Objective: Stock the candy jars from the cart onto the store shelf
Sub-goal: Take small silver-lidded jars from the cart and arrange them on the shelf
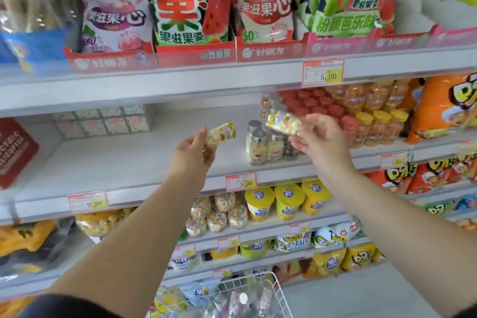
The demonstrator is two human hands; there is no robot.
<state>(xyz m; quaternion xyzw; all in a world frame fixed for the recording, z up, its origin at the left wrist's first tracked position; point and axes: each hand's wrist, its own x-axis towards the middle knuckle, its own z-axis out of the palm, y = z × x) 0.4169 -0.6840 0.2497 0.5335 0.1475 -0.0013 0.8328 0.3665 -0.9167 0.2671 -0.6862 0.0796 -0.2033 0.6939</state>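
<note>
My left hand (193,155) grips a small clear candy jar (222,134) with a yellow label, tilted on its side above the white shelf (116,162). My right hand (318,141) holds a second candy jar (282,121), also tilted, just above and right of several silver-capped jars (259,146) that stand on the same shelf. Both hands hover in front of the shelf, apart from each other. The white wire cart (280,294) at the bottom middle holds more jars (241,302).
Red-lidded and yellow-lidded jars (361,124) fill the shelf to the right, with orange snack bags (444,108) beyond. A red box (15,150) sits at the far left. Snack bags line the shelf above, cups and jars the shelf below.
</note>
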